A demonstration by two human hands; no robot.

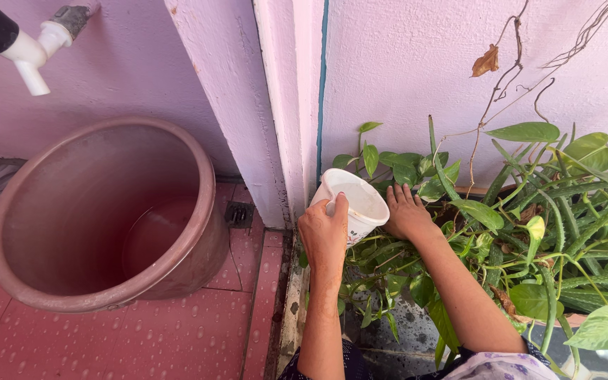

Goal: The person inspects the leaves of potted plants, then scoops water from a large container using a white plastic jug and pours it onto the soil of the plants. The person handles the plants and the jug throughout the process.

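My left hand (325, 236) grips the handle of a white cup (353, 200), which is tilted toward the leafy plants. My right hand (406, 213) rests with fingers spread among the green heart-shaped leaves (416, 169) just right of the cup, touching its side. The plants grow against a pale purple wall; long aloe-like stalks (571, 211) spread to the right. What the cup holds is hidden by its tilt.
A large brown tub (100, 211) with some water stands on the wet red tiled floor (107, 338) at left, under a white tap (33, 56). A purple wall pillar (248, 105) divides the tub area from the plants. A floor drain (239, 214) lies behind the tub.
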